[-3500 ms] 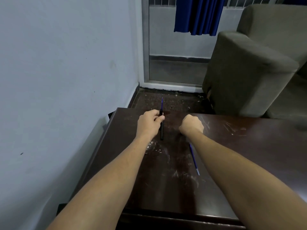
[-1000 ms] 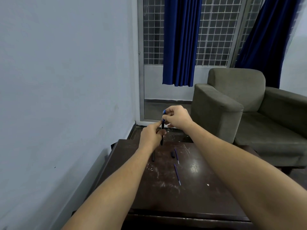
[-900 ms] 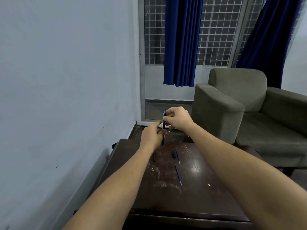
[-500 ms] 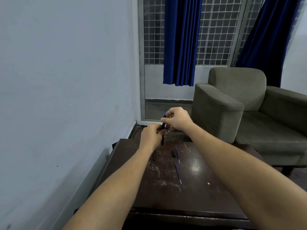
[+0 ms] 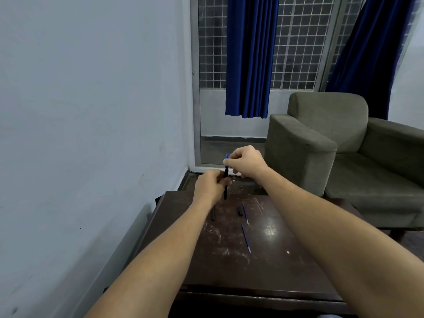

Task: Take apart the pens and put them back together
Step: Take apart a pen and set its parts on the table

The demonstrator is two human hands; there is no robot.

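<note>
I hold a black pen barrel (image 5: 226,187) upright above the far edge of the dark wooden table (image 5: 286,269). My left hand (image 5: 210,183) grips its middle. My right hand (image 5: 245,160) pinches the blue part (image 5: 226,156) that sticks out of its top. On the table lie a black pen piece (image 5: 213,213) partly hidden under my left wrist, a short black piece (image 5: 239,211), and two thin blue refills (image 5: 245,213) (image 5: 246,238).
A pale wall runs along the table's left side. A grey-green armchair (image 5: 321,143) stands to the right beyond the table. Blue curtains (image 5: 250,56) hang over a grilled window straight ahead.
Over the last second my hands hardly moved, still working the blue part at the barrel's top. 3.5 s ago the pen was held just above the table and my view pointed lower.
</note>
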